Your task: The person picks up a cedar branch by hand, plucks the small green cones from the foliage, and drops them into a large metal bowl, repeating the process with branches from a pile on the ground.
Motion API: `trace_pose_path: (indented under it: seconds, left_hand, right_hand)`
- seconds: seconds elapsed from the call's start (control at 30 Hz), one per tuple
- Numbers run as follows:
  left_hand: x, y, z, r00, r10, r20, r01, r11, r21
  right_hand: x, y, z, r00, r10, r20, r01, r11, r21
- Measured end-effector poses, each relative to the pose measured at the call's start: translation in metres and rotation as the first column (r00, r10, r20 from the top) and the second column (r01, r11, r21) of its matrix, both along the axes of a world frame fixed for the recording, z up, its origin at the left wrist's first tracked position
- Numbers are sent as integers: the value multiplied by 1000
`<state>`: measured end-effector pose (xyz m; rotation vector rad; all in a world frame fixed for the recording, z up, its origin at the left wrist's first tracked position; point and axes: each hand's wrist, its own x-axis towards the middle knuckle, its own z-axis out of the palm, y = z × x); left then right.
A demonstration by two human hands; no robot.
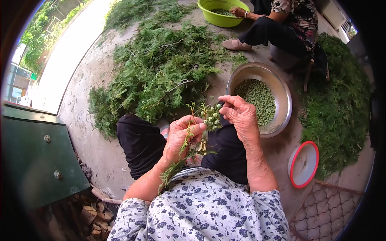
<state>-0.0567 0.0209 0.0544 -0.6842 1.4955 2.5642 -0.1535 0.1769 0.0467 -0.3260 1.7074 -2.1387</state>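
Note:
My left hand (183,138) is closed round a green conifer sprig (188,136), whose scaly foliage trails down over my wrist. A cluster of pale green cones (213,118) stands out from the sprig, just beyond my left thumb. At the right edge of this cluster, my right hand (241,116) has its thumb and index finger bent together in a pinch. What sits between those fingertips is too small to make out. Beyond my right hand, a metal basin (284,86) holds many loose green cones (257,98).
A large heap of cut conifer branches (161,68) lies ahead, another pile (335,104) at right. A seated person (281,24) reaches into a lime-green basin (205,14). A red-rimmed bowl (303,164) is at right, a dark green panel (40,148) and firewood (98,219) at left.

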Motion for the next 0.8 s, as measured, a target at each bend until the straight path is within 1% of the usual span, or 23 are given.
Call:
trace_pose_path:
  seconds: [0.03, 0.07, 0.13, 0.17, 0.2, 0.23, 0.27, 0.3, 0.37, 0.4, 0.43, 0.47, 0.53, 0.57, 0.63, 0.67, 0.7, 0.73, 0.8]
  left_hand:
    - [1, 0, 0, 1000, 5, 0, -5, 1000, 14]
    - [2, 0, 0, 1000, 10, 1, -10, 1000, 29]
    - [2, 0, 0, 1000, 7, -1, -7, 1000, 24]
    - [3, -1, 0, 1000, 3, -3, -3, 1000, 17]
    - [4, -2, -1, 1000, 4, -2, -4, 1000, 18]
    - [4, -2, -2, 1000, 2, -10, -2, 999, 32]
    - [3, -3, -3, 1000, -1, -19, 2, 999, 46]
    - [3, -3, -2, 1000, -2, -21, 3, 999, 47]
    - [4, -3, -1, 999, 39, -16, -39, 999, 20]
    - [4, -4, -1, 999, 39, -14, -39, 999, 21]
    - [4, -5, -1, 999, 34, -12, -33, 999, 11]
    - [4, -5, -1, 1000, 30, -11, -30, 1000, 1]
    - [4, -5, 2, 999, 32, 19, -32, 999, -3]
    - [3, -4, 3, 999, 28, 44, -27, 1000, -11]
    - [1, -2, 1, 998, 38, 40, -38, 999, 0]
    - [1, -1, -2, 998, 45, 39, -45, 999, 10]
    - [0, 1, -4, 998, 41, 42, -41, 999, 8]
    - [-1, 2, -6, 998, 57, 28, -57, 998, -4]
    - [-2, 5, -7, 997, 73, 14, -72, 997, -16]
  right_hand:
    - [0, -4, -7, 998, -10, -54, 11, 1000, 7]
    - [0, -6, -8, 999, -7, -54, 7, 1000, 8]
    - [1, -7, -8, 991, -47, -128, 64, 989, 135]
    - [2, -8, -9, 976, -69, -204, 105, 980, 167]
    - [0, -8, -13, 977, -67, -204, 103, 980, 169]
    - [-4, -8, -21, 878, -177, -445, 302, 926, 228]
    - [-8, -6, -25, 709, -239, -664, 497, 837, 230]
    - [-12, 2, -22, 770, -339, -541, 520, 824, 225]
    - [-32, 28, -35, 703, -436, -562, 643, 728, 239]
    - [-39, 40, -38, 677, -460, -574, 690, 668, 279]
    - [-50, 61, -54, 608, -389, -692, 752, 563, 344]
    - [-56, 78, -60, 611, -307, -729, 749, 520, 409]
    - [-65, 100, -75, 480, -120, -869, 858, 273, 436]
    - [-66, 105, -77, 481, -118, -869, 856, 275, 437]
    - [-61, 108, -65, 599, -266, -755, 795, 316, 519]
    - [-55, 103, -57, 603, -266, -752, 792, 315, 523]
    - [-44, 87, -40, 776, -351, -524, 621, 576, 532]
    - [-32, 70, -26, 903, -343, -257, 425, 796, 431]
    - [-6, 37, -13, 889, -131, -439, 298, 892, 339]
